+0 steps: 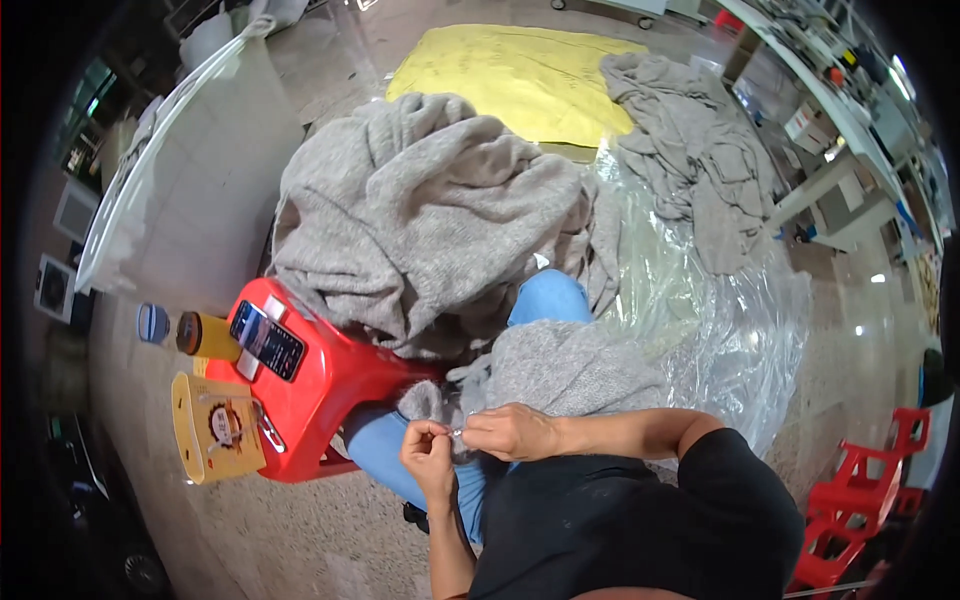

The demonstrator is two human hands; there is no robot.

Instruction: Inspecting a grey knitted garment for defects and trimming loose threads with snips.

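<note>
My left hand (429,458) and my right hand (512,432) meet over my lap, both closed in a pinch, their fingertips close together. Between them is something small and pale, too small to name. Grey knitted fabric (570,370) lies across my thigh just beyond the right hand, and a bunched fold of it (422,402) shows beside the left hand. The fabric seems to run up to the fingertips, but I cannot tell which part they touch. A big heap of the same grey knit (430,210) rises in front of my knees.
On the left, a red stool (340,385) bears a phone (267,340), a yellow jar (208,336) and small metal scissors or snips (268,426). A yellow paper bag (215,430) stands against it. Behind are a white bin (195,180), yellow cloth (510,80), more knit (700,150) and clear plastic sheeting (730,330).
</note>
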